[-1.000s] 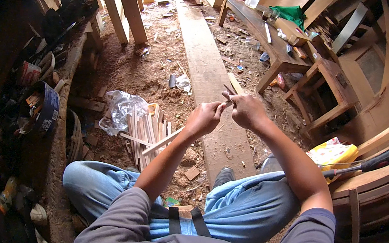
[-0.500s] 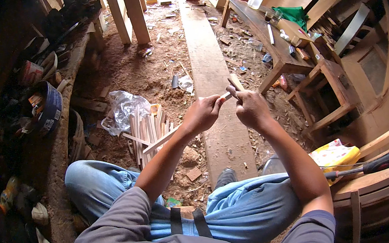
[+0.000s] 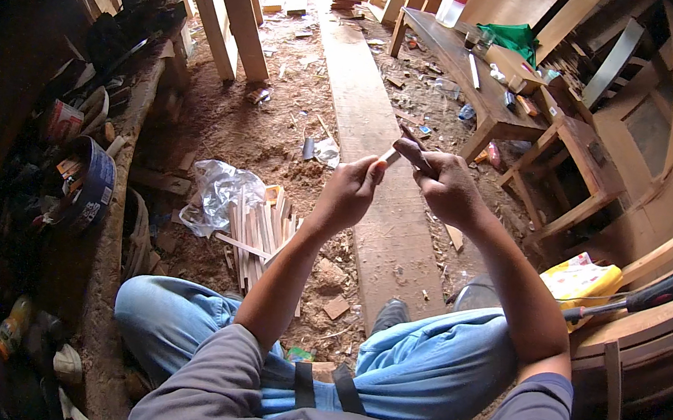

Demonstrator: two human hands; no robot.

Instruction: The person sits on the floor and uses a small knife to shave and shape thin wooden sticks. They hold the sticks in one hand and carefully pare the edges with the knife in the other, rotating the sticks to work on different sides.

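Note:
Out in front of me, over the long plank, my two hands are close together. My left hand (image 3: 351, 186) is closed around a thin pale wooden strip (image 3: 390, 155), whose squared end sticks out past the thumb. My right hand (image 3: 448, 189) is closed on a thin dark tool (image 3: 410, 138) at the strip's end. Its kind is not clear, and the fingers hide most of it. On the ground left of my left forearm lies a pile of similar wooden strips (image 3: 253, 229), beside a clear plastic bag (image 3: 219, 195).
The long plank (image 3: 361, 86) runs away over dirt and shavings. At right stand a low wooden table (image 3: 450, 55) and a small stool (image 3: 590, 158). A yellow package (image 3: 582, 281) lies near my right elbow, by curved wooden pieces (image 3: 609, 331). A cluttered bench (image 3: 123, 182) borders the left.
My right hand has shifted slightly right and turned. The pale piece seen beside its fingers is gone from there; a pale piece now shows below the right wrist. The whole view has shifted slightly.

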